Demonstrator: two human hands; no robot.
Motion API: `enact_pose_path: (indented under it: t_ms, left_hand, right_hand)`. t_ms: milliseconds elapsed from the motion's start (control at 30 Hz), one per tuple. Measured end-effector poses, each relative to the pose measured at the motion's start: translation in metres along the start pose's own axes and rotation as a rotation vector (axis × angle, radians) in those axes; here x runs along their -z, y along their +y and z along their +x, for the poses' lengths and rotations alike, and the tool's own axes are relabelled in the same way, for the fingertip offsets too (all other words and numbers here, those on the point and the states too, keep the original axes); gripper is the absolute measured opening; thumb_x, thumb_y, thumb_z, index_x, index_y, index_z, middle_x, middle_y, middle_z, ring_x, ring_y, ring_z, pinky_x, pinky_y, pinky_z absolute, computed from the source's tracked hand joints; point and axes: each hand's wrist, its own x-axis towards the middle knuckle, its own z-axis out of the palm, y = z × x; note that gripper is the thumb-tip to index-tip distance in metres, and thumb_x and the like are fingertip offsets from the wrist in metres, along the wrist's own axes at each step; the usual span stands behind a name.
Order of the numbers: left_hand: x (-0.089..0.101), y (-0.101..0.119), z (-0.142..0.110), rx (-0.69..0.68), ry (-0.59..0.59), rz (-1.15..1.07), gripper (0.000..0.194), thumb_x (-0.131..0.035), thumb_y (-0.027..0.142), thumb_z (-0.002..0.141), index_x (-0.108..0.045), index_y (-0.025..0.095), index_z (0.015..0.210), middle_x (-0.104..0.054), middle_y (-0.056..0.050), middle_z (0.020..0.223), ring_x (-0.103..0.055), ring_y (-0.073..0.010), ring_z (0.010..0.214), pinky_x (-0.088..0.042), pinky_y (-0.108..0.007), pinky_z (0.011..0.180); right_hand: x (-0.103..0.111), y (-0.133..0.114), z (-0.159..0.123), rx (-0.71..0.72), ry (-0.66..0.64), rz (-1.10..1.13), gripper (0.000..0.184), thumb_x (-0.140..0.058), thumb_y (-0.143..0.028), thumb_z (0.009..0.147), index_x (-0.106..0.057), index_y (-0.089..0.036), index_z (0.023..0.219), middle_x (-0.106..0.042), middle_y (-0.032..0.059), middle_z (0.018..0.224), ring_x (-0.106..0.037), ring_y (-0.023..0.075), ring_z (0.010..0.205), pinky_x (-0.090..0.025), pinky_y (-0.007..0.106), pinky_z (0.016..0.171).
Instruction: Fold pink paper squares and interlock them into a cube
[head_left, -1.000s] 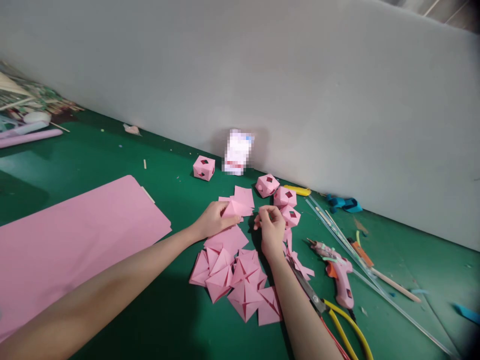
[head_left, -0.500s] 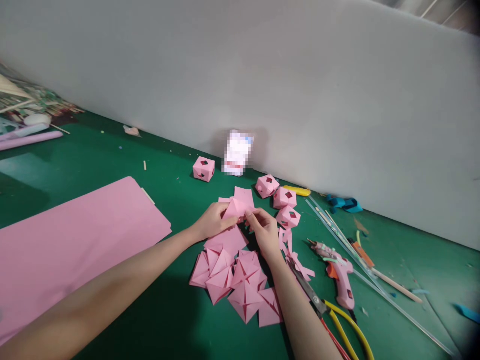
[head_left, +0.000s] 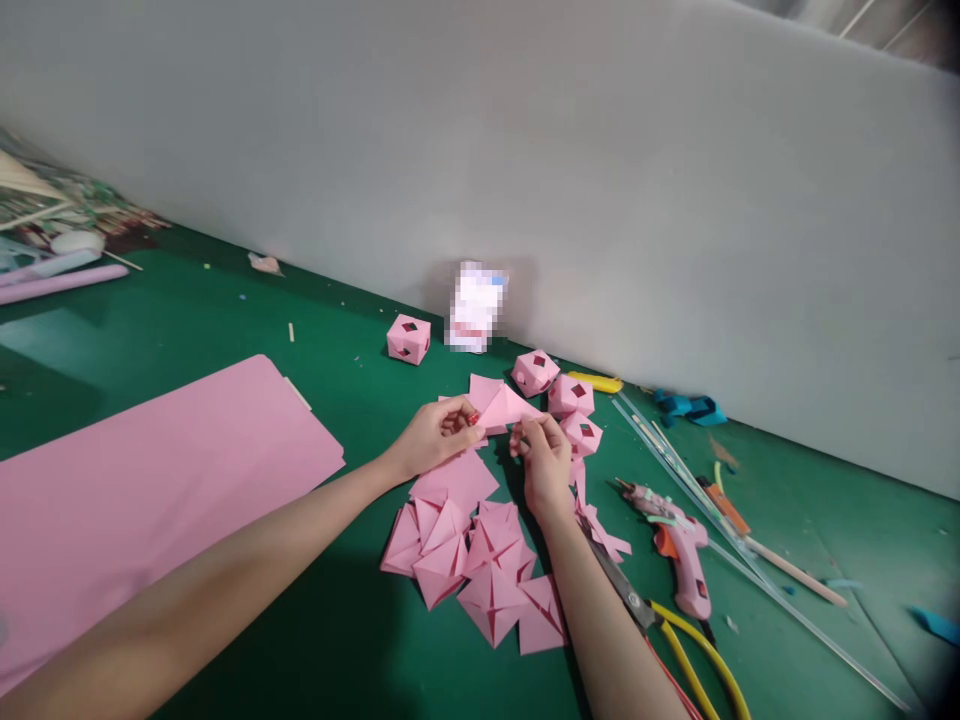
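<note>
Between my two hands is a folded pink paper piece (head_left: 507, 402), raised to a peak in the middle. My left hand (head_left: 442, 435) pinches its left corner, while the fingers of my right hand (head_left: 541, 455) close on its right corner. Beneath and behind it lie loose pink paper squares (head_left: 457, 480). Nearer to me, several folded pink paper squares (head_left: 491, 575) overlap in a pile. Beyond my right hand sit three pink paper polyhedra with cut-out openings (head_left: 534, 372), and a similar pink paper box (head_left: 409, 340) stands farther left.
Large pink sheets (head_left: 187, 480) cover the left of the green table (head_left: 315, 620). To the right are a pink glue gun (head_left: 679, 550), yellow-handled scissors (head_left: 645, 610), clear glue sticks (head_left: 675, 470) and a yellow cutter (head_left: 596, 382). A blurred phone-like screen (head_left: 476, 305) leans on the grey wall.
My right hand came in to the paper piece, then drew back right with its corner. The piece has shifted right and now stretches between both hands.
</note>
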Motion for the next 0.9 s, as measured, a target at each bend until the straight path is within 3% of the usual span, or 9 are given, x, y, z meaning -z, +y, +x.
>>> enact_pose_path:
  t_ms: [200, 333, 467, 900]
  left_hand:
    - [-0.0009, 0.0014, 0.0008, 0.005, -0.031, 0.129, 0.016, -0.061, 0.029, 0.080, -0.064, 0.012, 0.080, -0.061, -0.001, 0.069, -0.053, -0.0121, 0.062, -0.040, -0.022, 0.057]
    - [-0.0015, -0.0007, 0.0021, 0.071, -0.008, 0.141, 0.018, -0.058, 0.029, 0.081, -0.062, 0.013, 0.072, -0.060, 0.000, 0.062, -0.053, -0.0120, 0.057, -0.039, -0.023, 0.055]
    - [-0.0012, -0.0017, 0.0024, 0.034, 0.002, 0.208, 0.017, -0.058, 0.028, 0.080, -0.060, 0.014, 0.070, -0.061, 0.000, 0.063, -0.052, -0.0120, 0.058, -0.037, -0.022, 0.055]
    - [-0.0024, -0.0024, 0.0020, 0.002, 0.042, 0.271, 0.023, -0.057, 0.023, 0.077, -0.042, 0.019, 0.060, -0.050, 0.005, 0.053, -0.047, -0.0099, 0.053, -0.032, -0.022, 0.052]
  right_hand:
    - [-0.0065, -0.0049, -0.0070, 0.055, -0.137, -0.284, 0.028, -0.067, -0.042, 0.084, -0.057, -0.019, 0.070, -0.055, -0.0032, 0.060, -0.048, 0.0105, 0.053, -0.039, 0.024, 0.052]
    - [-0.0085, -0.0059, -0.0079, 0.054, -0.149, -0.346, 0.026, -0.067, -0.044, 0.083, -0.061, -0.019, 0.075, -0.060, -0.0007, 0.067, -0.052, 0.0126, 0.058, -0.040, 0.024, 0.052]
    - [-0.0089, -0.0057, -0.0080, 0.048, -0.185, -0.407, 0.025, -0.068, -0.042, 0.082, -0.064, -0.019, 0.075, -0.064, 0.0021, 0.071, -0.058, 0.0150, 0.064, -0.042, 0.024, 0.053]
    - [-0.0039, -0.0036, -0.0055, 0.010, -0.030, -0.211, 0.024, -0.069, -0.035, 0.080, -0.056, -0.019, 0.069, -0.057, -0.0043, 0.057, -0.048, 0.0084, 0.044, -0.037, 0.021, 0.042]
